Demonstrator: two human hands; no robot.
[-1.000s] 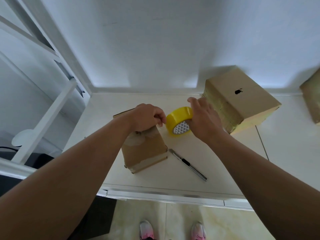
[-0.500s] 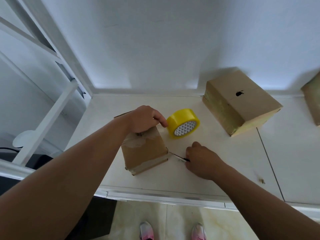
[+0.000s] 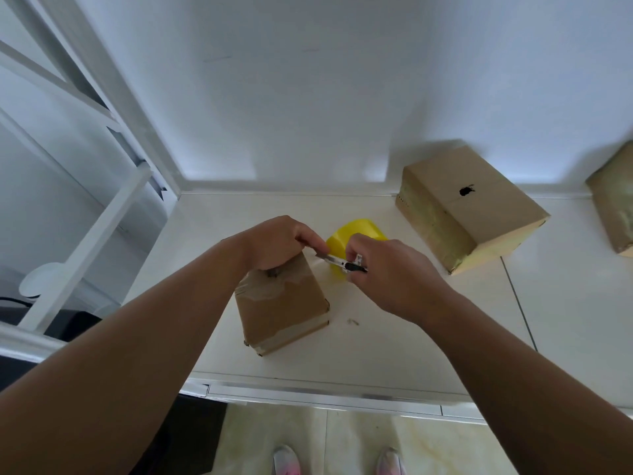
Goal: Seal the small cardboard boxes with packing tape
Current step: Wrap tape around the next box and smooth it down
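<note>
A small cardboard box (image 3: 284,308) with clear tape across its top stands on the white counter (image 3: 394,337). My left hand (image 3: 277,241) presses on the box's far top edge, fingers pinched at the tape end. My right hand (image 3: 387,269) holds a utility knife (image 3: 340,264), its blade pointing left toward my left fingertips. The yellow tape roll (image 3: 356,234) lies just behind both hands, partly hidden by my right hand.
A larger cardboard box (image 3: 469,207) with a black mark sits at the back right, and another box (image 3: 613,200) is cut off by the right edge. A white shelf frame (image 3: 85,241) stands to the left. The counter's front edge runs below the box.
My right hand let go of the tape roll, picked the knife up off the counter and raised it to the tape beside my left fingers. My left hand stayed on the box.
</note>
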